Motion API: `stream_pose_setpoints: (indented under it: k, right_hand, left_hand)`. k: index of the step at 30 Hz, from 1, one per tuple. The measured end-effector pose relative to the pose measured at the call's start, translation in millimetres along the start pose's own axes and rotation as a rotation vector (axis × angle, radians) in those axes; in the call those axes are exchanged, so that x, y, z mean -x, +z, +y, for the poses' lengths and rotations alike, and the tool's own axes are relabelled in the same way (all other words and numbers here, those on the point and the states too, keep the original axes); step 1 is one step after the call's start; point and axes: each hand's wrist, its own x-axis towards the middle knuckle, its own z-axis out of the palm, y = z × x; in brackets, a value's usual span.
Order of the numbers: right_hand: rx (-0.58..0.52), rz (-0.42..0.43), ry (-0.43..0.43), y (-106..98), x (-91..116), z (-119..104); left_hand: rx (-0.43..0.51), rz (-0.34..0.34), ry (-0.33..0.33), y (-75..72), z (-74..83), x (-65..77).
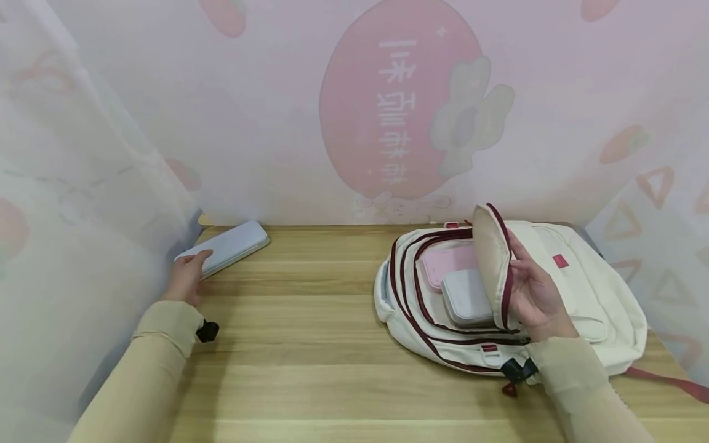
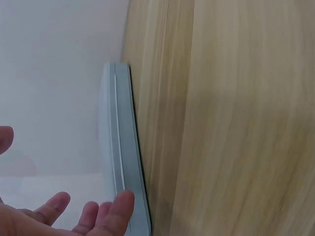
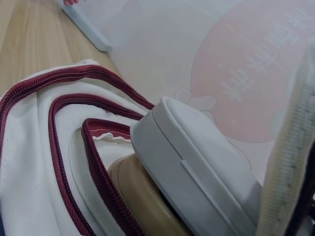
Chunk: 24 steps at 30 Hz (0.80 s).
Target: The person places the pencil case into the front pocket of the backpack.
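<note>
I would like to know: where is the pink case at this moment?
In the head view, the pink case lies right of centre, inside the open pocket of the backpack, partly hidden by the white case.

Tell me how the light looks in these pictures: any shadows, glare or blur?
Head: bright, even light, soft shadow beside the left sleeve on the wooden table. Left wrist: dimmer, one face of the pale case blending into the whitish backdrop. Right wrist: dim too, mild sheen on the brown item in the bag, near flap slightly blurred at the right edge.
</note>
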Motion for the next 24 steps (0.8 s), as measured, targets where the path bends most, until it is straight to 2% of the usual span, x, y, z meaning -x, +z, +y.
stream_pose_setpoints:
  k: [7, 10, 16, 24]
  right_hand:
    - [0.011, 0.009, 0.002, 0, -1, 1]
    - [0.017, 0.000, 0.007, 0, 0, 1]
    - [0.027, 0.011, 0.003, 1, 1, 0]
    - [0.020, 0.035, -0.015, 3, 2, 2]
  left_hand:
    - [-0.110, 0.144, -0.012, -13.7, -6.5, -11.0]
    - [-0.124, 0.173, -0.038, -17.6, -8.9, -15.1]
    - [-0.151, 0.182, -0.055, -20.9, -11.3, -25.5]
    - [-0.120, 0.226, -0.070, -24.7, -11.8, -38.5]
